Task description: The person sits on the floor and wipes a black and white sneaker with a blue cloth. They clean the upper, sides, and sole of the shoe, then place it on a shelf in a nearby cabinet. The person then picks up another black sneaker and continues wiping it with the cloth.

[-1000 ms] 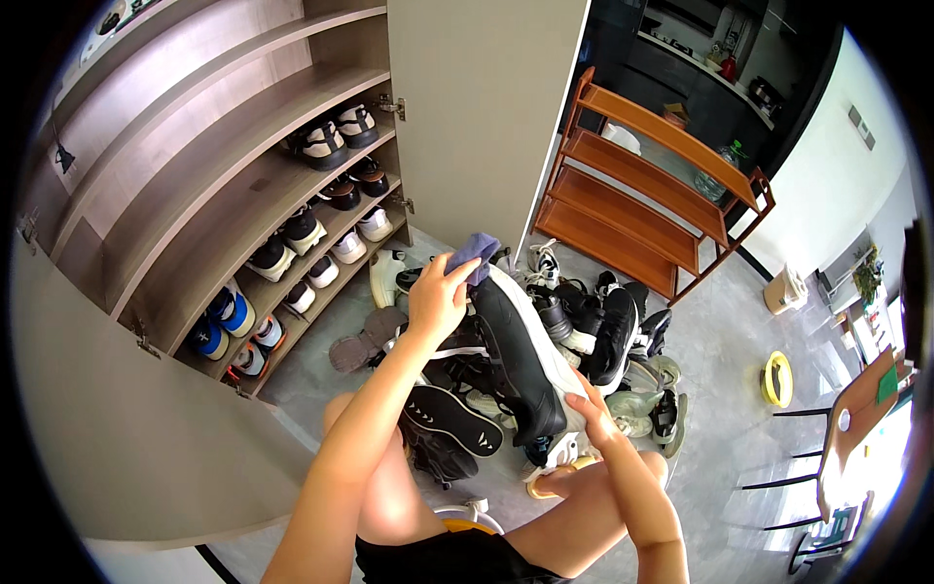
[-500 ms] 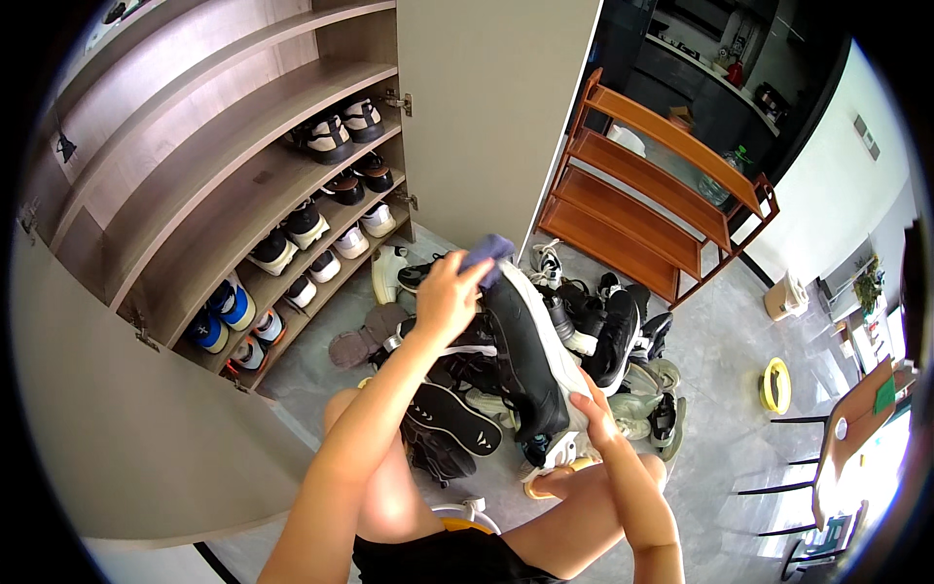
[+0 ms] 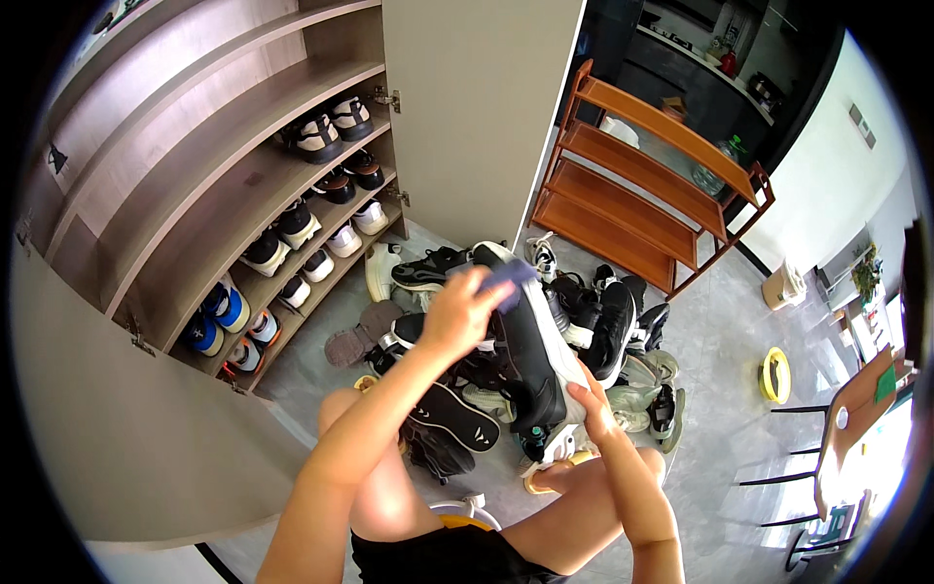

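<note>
A black leather sneaker with a white sole [image 3: 530, 350] was held in front of the seated person, above the heap of dark shoes [image 3: 603, 331] on the grey tiled floor [image 3: 720, 438]. Its long axis ran from heel, near the body, to toe, pointing away. The right hand [image 3: 591, 401] was closed around the heel; the left hand [image 3: 465, 310] pinched a small bluish cloth [image 3: 506, 275] against the toe end. No label was legible; a yellow ring [image 3: 774, 375] lay well apart.
</note>
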A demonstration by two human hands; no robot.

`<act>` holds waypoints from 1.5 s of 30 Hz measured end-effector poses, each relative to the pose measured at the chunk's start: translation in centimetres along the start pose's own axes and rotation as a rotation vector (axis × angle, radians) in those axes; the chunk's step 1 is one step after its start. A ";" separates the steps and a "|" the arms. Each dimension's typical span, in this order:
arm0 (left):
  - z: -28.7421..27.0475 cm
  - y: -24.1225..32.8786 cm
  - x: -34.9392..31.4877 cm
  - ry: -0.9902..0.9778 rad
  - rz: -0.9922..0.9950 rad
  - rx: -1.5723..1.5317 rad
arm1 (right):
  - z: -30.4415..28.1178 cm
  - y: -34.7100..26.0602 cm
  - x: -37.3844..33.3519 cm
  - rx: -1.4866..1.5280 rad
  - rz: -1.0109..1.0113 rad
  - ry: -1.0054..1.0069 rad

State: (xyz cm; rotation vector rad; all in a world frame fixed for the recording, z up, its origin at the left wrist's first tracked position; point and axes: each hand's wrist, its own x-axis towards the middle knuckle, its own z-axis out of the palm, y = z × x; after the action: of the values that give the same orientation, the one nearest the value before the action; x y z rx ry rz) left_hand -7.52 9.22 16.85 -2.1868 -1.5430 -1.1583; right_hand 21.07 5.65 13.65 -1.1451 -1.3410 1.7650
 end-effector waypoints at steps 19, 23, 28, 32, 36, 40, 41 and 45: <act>1.2 -4.0 -0.4 0.175 -0.301 -0.104 | -0.1 0.6 -0.4 0.143 0.073 -0.096; 2.1 -2.2 -1.0 0.179 -0.274 -0.333 | -0.1 1.2 -0.2 0.324 0.124 -0.057; 2.5 2.5 -2.2 0.139 -0.096 -0.524 | -0.6 0.6 -0.1 0.592 0.143 0.009; 3.4 1.7 -1.7 0.181 -0.191 -0.379 | -0.3 0.0 -0.2 0.666 0.177 -0.051; 4.4 -1.8 -1.1 0.263 -0.460 -0.234 | -0.5 0.5 -0.2 0.666 0.240 -0.146; 5.0 -1.1 -1.8 0.209 -0.489 -0.384 | -0.2 0.7 -0.3 0.586 0.226 -0.145; 5.0 -0.1 -2.2 0.183 -0.470 -0.427 | 0.0 0.8 0.0 0.564 0.198 -0.156; 3.6 5.6 -3.1 0.071 -0.341 -0.544 | 0.7 0.6 0.7 0.509 0.048 -0.162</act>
State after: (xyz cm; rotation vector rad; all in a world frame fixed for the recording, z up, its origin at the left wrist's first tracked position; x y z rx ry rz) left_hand -1.31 6.83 13.66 -2.1947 -1.7770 -1.9352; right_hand 20.16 5.81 12.96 -0.7686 -0.8712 2.1075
